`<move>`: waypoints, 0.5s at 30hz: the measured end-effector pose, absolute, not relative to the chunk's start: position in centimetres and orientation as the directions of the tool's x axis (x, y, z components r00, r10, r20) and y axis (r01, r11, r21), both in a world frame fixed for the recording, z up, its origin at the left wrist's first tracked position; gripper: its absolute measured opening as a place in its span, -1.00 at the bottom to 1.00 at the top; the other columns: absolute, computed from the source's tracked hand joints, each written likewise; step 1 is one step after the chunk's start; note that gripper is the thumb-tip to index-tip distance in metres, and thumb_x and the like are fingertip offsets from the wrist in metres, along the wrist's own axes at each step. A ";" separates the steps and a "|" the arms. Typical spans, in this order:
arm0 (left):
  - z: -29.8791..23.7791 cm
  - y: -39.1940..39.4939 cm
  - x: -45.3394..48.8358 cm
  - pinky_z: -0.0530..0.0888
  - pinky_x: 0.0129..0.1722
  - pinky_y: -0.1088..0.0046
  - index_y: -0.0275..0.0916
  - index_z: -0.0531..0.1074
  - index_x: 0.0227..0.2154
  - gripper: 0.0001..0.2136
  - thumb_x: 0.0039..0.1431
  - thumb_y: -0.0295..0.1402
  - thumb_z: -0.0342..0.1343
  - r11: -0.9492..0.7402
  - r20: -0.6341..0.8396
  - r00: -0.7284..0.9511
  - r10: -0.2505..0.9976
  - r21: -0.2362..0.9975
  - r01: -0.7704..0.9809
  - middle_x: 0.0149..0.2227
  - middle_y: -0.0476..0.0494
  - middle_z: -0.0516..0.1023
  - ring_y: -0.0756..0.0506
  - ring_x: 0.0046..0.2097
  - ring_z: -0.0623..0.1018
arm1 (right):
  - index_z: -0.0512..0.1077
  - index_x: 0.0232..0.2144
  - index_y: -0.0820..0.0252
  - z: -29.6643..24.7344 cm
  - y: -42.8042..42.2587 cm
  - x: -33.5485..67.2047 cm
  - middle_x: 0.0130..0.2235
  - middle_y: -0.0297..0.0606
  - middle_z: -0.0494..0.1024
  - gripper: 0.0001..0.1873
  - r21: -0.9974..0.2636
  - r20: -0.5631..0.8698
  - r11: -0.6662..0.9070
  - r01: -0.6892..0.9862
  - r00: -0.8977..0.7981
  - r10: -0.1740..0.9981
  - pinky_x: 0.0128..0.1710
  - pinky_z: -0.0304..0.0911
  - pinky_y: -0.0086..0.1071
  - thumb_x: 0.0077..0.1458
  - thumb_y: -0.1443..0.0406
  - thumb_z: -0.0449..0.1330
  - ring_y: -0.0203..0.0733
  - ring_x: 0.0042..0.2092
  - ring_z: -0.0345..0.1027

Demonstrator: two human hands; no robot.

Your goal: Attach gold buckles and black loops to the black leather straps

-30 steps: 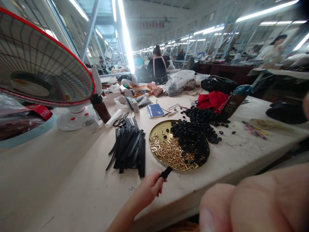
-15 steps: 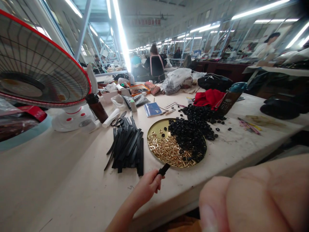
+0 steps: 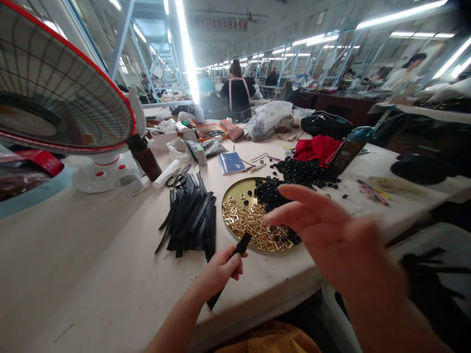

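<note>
My left hand [image 3: 225, 264] is closed around a black strap [image 3: 244, 241], whose one end sticks out past the thumb and the other hangs below the fist. Over the right part of a round gold tray [image 3: 239, 186] hovers my right hand [image 3: 324, 225], blurred, fingers apart, with nothing visible in them. Gold rectangular buckles [image 3: 253, 223] cover the tray's front. Small black pieces [image 3: 270, 191] are heaped on its back right and spill onto the table. Left of the tray lies a pile of black straps [image 3: 189, 215].
A red-rimmed fan [image 3: 106, 171] stands at left, near a dark bottle [image 3: 145, 159] and scissors [image 3: 179, 179]. Behind the tray are a blue booklet [image 3: 231, 163], a red cloth [image 3: 318, 149] and a tumbler [image 3: 351, 152]. A bin [image 3: 340, 318] with black strips sits below right.
My right hand has swung from close to the camera at lower right out over the tray, its fingers now spread. My left hand still holds the strap, slightly further left in view.
</note>
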State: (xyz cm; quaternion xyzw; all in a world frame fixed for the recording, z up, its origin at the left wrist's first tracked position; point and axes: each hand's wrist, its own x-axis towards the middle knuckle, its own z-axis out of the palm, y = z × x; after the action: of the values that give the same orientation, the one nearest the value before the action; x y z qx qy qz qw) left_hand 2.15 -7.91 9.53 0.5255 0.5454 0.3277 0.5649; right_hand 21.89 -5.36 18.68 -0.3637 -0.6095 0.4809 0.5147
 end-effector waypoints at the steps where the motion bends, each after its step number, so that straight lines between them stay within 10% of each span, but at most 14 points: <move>1: 9.6 -7.9 2.1 0.28 -0.51 0.56 -0.33 0.31 -0.33 -0.76 0.12 -0.22 -0.09 0.241 -0.270 0.196 0.943 0.957 0.161 -0.56 0.04 0.30 0.07 -0.55 0.31 | 0.35 -0.11 -0.04 17.8 -4.8 21.2 -0.16 -0.24 0.45 -0.68 -0.964 0.262 0.265 -0.016 -0.230 0.937 -0.17 0.27 -0.20 0.05 0.11 0.10 -0.08 -0.10 0.32; 15: 8.6 -8.4 3.6 0.20 -0.54 0.55 -0.28 0.21 -0.07 -0.64 0.18 -0.15 -0.16 0.122 -0.178 0.161 0.971 0.944 0.306 -0.57 0.07 0.28 0.03 -0.53 0.27 | 0.31 -0.56 0.19 6.4 -4.6 18.3 -0.58 -0.42 0.27 -0.69 -0.988 -0.135 -0.152 -0.020 -0.356 0.924 -0.48 0.05 -0.43 -0.09 0.07 0.20 -0.33 -0.50 0.11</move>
State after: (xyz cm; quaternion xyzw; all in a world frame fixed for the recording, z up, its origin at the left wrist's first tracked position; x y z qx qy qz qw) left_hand 3.57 -8.36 8.60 0.5736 0.5566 0.3313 0.5014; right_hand 18.32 -4.64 6.36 -0.4252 -0.5319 0.6287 0.3755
